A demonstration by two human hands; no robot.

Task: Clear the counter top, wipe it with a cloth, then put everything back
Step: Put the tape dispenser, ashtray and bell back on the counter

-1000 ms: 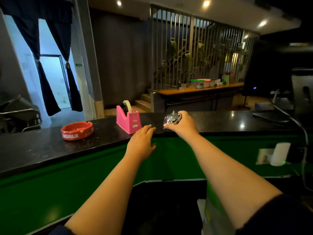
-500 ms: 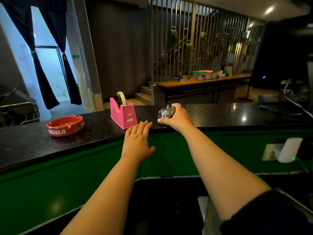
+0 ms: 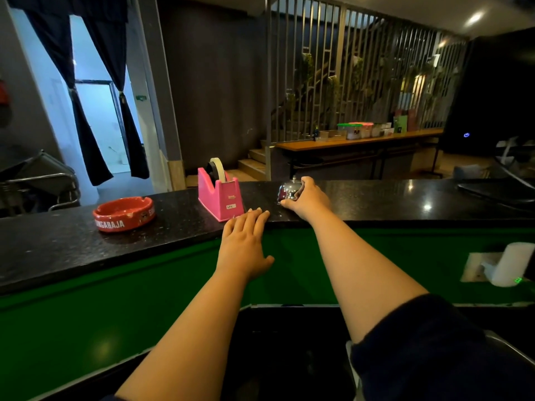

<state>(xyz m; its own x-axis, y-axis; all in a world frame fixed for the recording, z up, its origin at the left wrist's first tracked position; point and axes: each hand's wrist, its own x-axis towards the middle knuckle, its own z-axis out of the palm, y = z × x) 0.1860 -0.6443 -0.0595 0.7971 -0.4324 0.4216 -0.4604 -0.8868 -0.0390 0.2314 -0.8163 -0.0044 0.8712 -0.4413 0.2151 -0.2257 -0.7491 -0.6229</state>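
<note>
A black speckled counter top (image 3: 376, 198) runs across the view above a green front panel. On it stand a red ashtray (image 3: 124, 214) at the left, a pink tape dispenser (image 3: 220, 195) in the middle and a chrome desk bell (image 3: 289, 191) to its right. My right hand (image 3: 308, 199) grips the bell from its right side, thumb at the base. My left hand (image 3: 246, 241) has straight fingers, and its fingertips rest on the counter's front edge just in front of the tape dispenser. No cloth is in view.
A dark flat device with a cable (image 3: 498, 191) lies on the counter's far right. A white plug-in unit (image 3: 509, 263) sticks out of the green panel at the right. Beyond the counter are stairs, a slatted screen and a wooden table (image 3: 359, 143).
My left hand has moved forward until its fingertips reach the counter edge. My right hand has kept its grip on the bell throughout. The camera has moved closer.
</note>
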